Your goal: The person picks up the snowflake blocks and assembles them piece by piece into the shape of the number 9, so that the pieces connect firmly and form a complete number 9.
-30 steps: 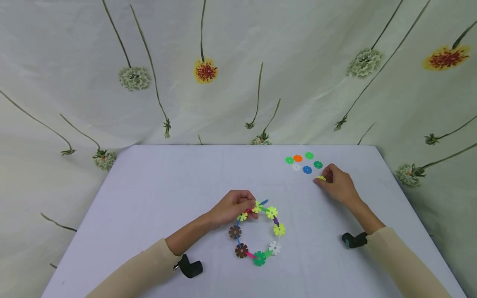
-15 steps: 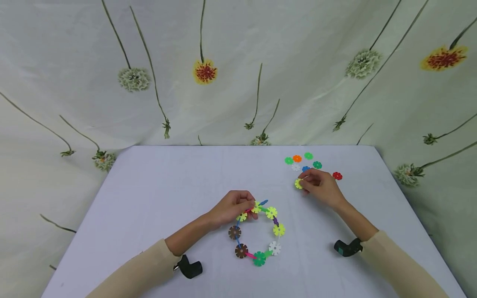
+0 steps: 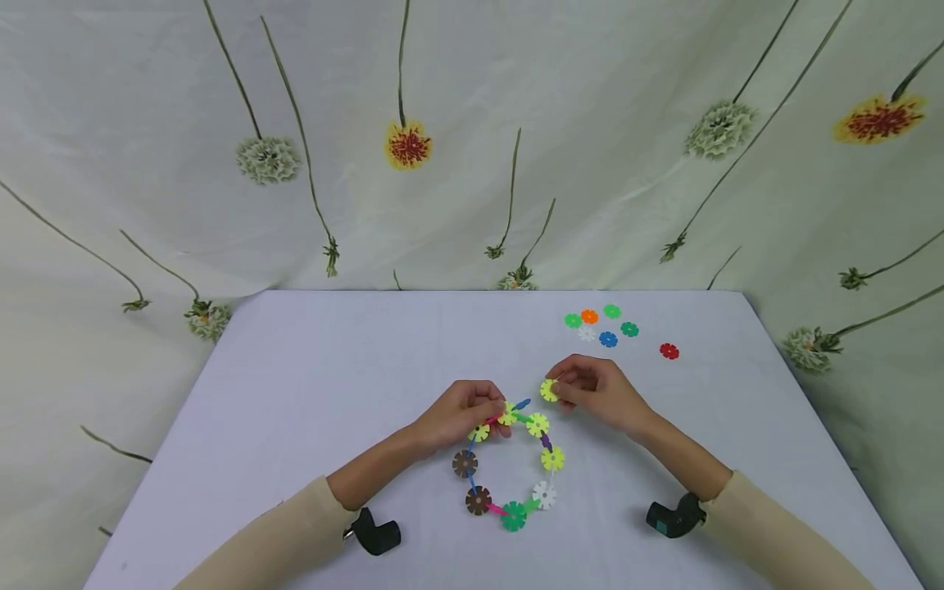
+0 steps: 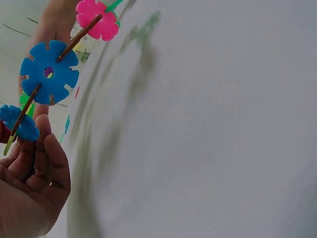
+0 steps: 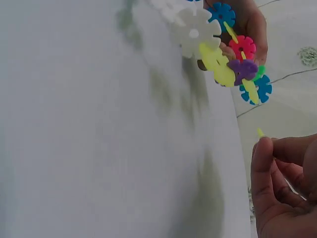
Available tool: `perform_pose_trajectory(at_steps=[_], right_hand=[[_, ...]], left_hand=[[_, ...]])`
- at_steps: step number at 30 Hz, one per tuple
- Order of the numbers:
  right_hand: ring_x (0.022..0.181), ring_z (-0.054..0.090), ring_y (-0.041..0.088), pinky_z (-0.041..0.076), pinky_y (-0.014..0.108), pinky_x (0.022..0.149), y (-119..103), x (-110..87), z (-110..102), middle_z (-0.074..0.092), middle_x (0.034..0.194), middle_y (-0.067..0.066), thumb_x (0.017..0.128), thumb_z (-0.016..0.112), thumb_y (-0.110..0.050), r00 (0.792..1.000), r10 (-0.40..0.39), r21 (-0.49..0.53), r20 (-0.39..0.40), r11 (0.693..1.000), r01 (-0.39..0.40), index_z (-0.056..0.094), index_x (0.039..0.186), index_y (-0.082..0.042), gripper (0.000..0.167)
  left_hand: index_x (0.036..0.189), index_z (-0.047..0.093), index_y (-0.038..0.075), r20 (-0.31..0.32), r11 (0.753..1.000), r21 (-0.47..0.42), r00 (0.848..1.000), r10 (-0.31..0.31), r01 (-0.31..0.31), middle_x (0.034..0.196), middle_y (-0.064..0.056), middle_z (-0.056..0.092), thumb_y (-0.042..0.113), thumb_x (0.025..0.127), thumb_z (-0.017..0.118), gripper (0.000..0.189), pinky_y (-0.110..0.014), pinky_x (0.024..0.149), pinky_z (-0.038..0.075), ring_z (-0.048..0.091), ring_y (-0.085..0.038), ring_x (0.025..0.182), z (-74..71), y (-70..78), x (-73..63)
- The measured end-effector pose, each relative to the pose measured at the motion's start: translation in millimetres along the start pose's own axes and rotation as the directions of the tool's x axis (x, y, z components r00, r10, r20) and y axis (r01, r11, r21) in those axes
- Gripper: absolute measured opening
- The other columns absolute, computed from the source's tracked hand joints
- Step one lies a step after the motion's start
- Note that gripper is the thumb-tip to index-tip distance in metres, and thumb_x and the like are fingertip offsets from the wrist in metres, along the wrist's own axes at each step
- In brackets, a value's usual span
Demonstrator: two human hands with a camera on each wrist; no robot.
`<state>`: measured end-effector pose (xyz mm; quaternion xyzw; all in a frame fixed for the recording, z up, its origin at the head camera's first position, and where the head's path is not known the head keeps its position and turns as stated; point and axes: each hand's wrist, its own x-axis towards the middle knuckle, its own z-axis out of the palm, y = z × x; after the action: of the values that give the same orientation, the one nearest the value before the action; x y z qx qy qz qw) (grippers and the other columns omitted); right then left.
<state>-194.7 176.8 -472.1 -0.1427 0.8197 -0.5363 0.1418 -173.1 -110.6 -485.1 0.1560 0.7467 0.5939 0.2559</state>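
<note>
A ring of linked notched plastic discs (image 3: 514,516) in yellow, brown, green, white and other colours is held up above the table. My left hand (image 3: 459,412) pinches it by a yellow disc at its upper left. From the ring's top a blue disc (image 3: 522,404) sticks out edge-on. Just right of that blue disc, apart from it, my right hand (image 3: 599,393) pinches a loose yellow disc (image 3: 549,390) between thumb and fingers. In the right wrist view only a sliver of this yellow disc (image 5: 261,133) shows above the fingertips.
Several loose discs lie at the back right, among them an orange disc (image 3: 589,316) and a blue one (image 3: 608,339). A red disc (image 3: 669,351) lies apart to their right. Black wrist cameras (image 3: 376,533) hang at both sleeves. Behind the white table (image 3: 332,344) hangs a flowered cloth (image 3: 457,197).
My right hand has carried the yellow disc left and toward me, from near the loose discs to beside the ring, uncovering the red disc. My left hand stays on the ring.
</note>
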Motion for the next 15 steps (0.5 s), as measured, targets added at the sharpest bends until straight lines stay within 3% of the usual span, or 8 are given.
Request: perform_pose_trajectory(at_steps=[8,15], right_hand=[[0.088,0.078,0.027,0.066,0.028,0.081,-6.4,-1.3,8.2,0.076,0.103,0.013,0.102,0.074,-0.017,0.996,0.053,0.113,0.072,0.992,-0.061,0.07,0.123,-0.004,0.025],[0.088,0.078,0.022,0.066,0.03,0.082,-3.7,-1.9,11.7,0.075,0.103,0.013,0.102,0.074,-0.015,0.994,0.076,0.158,0.081,0.983,-0.088,0.069,0.124,-0.002,0.026]], left_hand=[[0.116,0.066,-0.002,0.014,1.0,-0.002,1.0,0.009,-0.009,0.092,-0.012,0.081,0.018,0.11,0.057,0.023,-0.019,0.081,0.06,0.081,-0.017,0.09,2.4,-1.7,2.0],[0.115,0.066,-0.002,0.011,1.0,-0.006,1.0,0.001,-0.001,0.091,-0.012,0.081,0.017,0.11,0.058,0.022,-0.019,0.08,0.06,0.081,-0.019,0.089,4.3,-2.5,2.9]])
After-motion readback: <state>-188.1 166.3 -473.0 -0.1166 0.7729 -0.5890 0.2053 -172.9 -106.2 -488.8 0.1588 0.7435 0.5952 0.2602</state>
